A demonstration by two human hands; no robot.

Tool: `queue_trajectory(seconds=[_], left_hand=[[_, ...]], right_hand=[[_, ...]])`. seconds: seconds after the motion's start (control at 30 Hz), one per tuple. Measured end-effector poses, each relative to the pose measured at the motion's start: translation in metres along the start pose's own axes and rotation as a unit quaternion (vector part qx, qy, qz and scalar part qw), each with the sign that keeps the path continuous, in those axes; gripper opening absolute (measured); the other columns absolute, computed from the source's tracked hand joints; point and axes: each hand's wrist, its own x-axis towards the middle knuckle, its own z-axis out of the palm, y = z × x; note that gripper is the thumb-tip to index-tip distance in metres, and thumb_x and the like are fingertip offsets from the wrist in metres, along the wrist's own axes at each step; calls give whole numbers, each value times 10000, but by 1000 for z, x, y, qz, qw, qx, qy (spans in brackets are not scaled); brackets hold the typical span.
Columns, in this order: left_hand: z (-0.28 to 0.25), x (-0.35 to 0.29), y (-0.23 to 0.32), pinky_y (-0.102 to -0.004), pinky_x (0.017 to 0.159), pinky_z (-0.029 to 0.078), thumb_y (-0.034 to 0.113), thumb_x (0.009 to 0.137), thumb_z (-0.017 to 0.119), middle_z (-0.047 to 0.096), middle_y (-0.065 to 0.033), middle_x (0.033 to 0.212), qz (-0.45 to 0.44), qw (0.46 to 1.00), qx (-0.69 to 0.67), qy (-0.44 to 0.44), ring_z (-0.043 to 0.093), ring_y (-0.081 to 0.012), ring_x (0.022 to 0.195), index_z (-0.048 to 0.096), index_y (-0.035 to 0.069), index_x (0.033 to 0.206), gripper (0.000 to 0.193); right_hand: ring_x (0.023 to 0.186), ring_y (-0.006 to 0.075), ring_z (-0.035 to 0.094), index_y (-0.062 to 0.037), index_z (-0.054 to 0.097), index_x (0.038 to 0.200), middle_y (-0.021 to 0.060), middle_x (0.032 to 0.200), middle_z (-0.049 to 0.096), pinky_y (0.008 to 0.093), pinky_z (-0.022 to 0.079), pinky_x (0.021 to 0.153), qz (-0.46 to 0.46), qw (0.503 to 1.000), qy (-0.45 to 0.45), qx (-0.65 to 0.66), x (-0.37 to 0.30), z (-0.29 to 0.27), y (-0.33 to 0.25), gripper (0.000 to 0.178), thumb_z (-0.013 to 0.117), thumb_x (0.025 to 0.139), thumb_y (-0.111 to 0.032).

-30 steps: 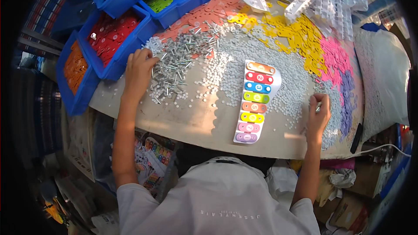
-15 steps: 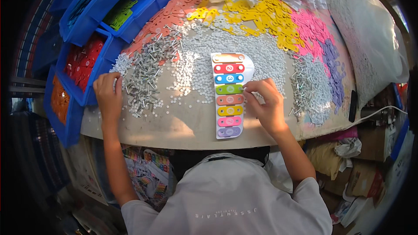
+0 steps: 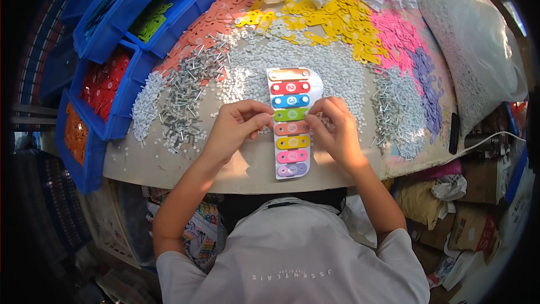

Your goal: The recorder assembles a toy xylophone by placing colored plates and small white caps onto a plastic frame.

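A toy xylophone (image 3: pixel 292 124) with a white base and a column of coloured bars lies upright before me on the table. White round caps sit at both ends of the orange, red and blue bars; the bars below the green one show bare holes. My left hand (image 3: pixel 239 129) pinches at the left end of the green bar (image 3: pixel 290 114), thumb and forefinger closed together. At that bar's right end, my right hand (image 3: pixel 336 129) is closed in a pinch too. Whatever small piece either hand holds is hidden by the fingertips.
Small white caps (image 3: pixel 332 76) are heaped behind the xylophone, with metal pins (image 3: pixel 183 98) to the left. Yellow bars (image 3: pixel 337 14), pink bars (image 3: pixel 399 34) and purple bars (image 3: pixel 427 90) lie in piles. Blue bins (image 3: pixel 126 107) stand left; a clear bag (image 3: pixel 472 50) stands right.
My left hand has come from the small white pieces at the left to the green bar's left end. My right hand stays at its right end. The xylophone has shifted slightly left.
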Motion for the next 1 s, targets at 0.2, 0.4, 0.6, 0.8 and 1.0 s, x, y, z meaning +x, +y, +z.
queue_trajectory(seconds=[0.2, 0.4, 0.6, 0.8, 1.0], left_hand=[[7, 16, -12, -159, 504, 390, 86, 951, 681, 695, -29, 782, -33, 999, 24, 3, 531, -7, 583, 690, 11, 1004, 92], [14, 27, -19, -165, 445, 302, 231, 932, 721, 578, 30, 686, -35, 991, 125, 32, 418, 4, 504, 464, 27, 1267, 468], [4, 34, -4, -187, 425, 265, 320, 928, 715, 511, 49, 659, -129, 983, 117, -61, 391, 7, 510, 418, 55, 1297, 542], [12, 33, -11, -184, 407, 204, 234, 933, 693, 473, 61, 629, -88, 992, 81, -35, 332, 11, 463, 435, 75, 1203, 406], [15, 32, -13, -204, 431, 311, 111, 927, 636, 605, -14, 687, -79, 992, 96, -8, 452, -11, 517, 462, 63, 1080, 237]], right_hand=[[489, 63, 486, -41, 520, 857, 21, 661, 577, 238, 340, 424, 302, 916, -84, 249, 1, -5, 15, 338, 746, 945, -277], [401, 80, 479, -50, 520, 855, 15, 602, 569, 255, 341, 348, 383, 869, -142, 278, 6, -8, 15, 418, 722, 949, -403], [449, 88, 538, -7, 532, 930, 19, 646, 584, 254, 415, 381, 371, 856, -187, 306, 13, -6, 12, 393, 675, 984, -369], [414, 92, 519, 2, 475, 920, 41, 623, 601, 277, 399, 357, 343, 875, -145, 308, 4, 13, 25, 359, 657, 1003, -296], [429, 103, 554, -21, 445, 885, 53, 627, 605, 276, 408, 356, 319, 893, -119, 293, 1, 17, 25, 347, 654, 1005, -270]])
